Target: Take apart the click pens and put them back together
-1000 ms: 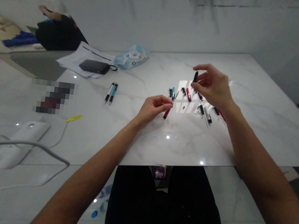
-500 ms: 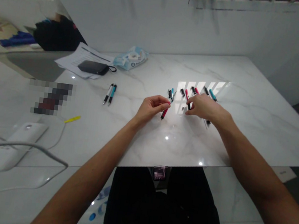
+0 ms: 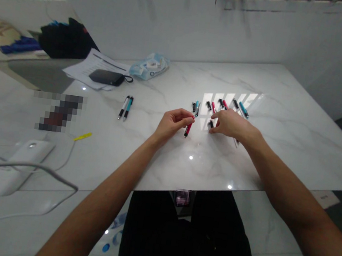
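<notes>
Some office-ish room, can't tell if home or work: printed sheets (image 3: 86, 64), loose pens (image 3: 129, 106) on marble-look table (image 3: 296, 153), cable (image 3: 42, 168) nearby.

Plastic-looking pen (image 3: 188, 129), glossy tabletop (image 3: 169, 94) (marble-veined)

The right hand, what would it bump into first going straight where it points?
Past the black pen part at the right hand, probably the left hand or the red pen part it holds; depth is unclear.
</notes>
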Demonstrator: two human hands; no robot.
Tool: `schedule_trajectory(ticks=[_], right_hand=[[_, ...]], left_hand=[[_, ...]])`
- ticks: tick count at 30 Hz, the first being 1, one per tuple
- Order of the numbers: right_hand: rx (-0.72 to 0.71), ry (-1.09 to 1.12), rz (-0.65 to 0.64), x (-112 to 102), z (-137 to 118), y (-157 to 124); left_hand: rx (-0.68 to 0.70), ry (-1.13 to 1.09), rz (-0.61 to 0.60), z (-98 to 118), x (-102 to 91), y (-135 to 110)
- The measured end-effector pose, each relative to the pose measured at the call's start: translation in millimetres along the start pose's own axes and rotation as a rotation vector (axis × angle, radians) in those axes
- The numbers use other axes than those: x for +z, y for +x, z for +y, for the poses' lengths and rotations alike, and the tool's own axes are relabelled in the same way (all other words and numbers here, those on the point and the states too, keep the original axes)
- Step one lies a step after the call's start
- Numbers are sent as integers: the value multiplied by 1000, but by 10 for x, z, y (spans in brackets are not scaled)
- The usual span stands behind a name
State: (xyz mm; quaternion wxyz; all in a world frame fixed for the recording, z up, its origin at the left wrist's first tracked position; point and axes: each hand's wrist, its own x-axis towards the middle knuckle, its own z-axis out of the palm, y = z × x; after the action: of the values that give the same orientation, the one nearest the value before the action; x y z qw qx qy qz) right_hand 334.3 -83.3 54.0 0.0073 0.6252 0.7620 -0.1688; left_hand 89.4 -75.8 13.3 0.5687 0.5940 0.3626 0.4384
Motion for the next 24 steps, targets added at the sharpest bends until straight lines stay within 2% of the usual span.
schedule_trajectory(ticks=[3, 6, 10, 14, 19, 24], right_hand=[[-50, 122, 136, 8, -46, -10], [-215, 388, 328, 52, -148, -5], [-419, 719, 285, 160, -232, 46], [-424, 932, 337, 262, -236, 130], [-437, 1020, 341, 297, -254, 173], [-355, 1202, 398, 267, -233, 192]], left_hand=[[1, 1, 6, -3, -4, 0], [7, -6, 1, -7, -5, 0], [35, -43, 17, -8, -17, 9], [46, -35, 32, -6, -27, 15], [52, -2, -8, -16, -3, 13], [47, -18, -43, -52, 18, 30]])
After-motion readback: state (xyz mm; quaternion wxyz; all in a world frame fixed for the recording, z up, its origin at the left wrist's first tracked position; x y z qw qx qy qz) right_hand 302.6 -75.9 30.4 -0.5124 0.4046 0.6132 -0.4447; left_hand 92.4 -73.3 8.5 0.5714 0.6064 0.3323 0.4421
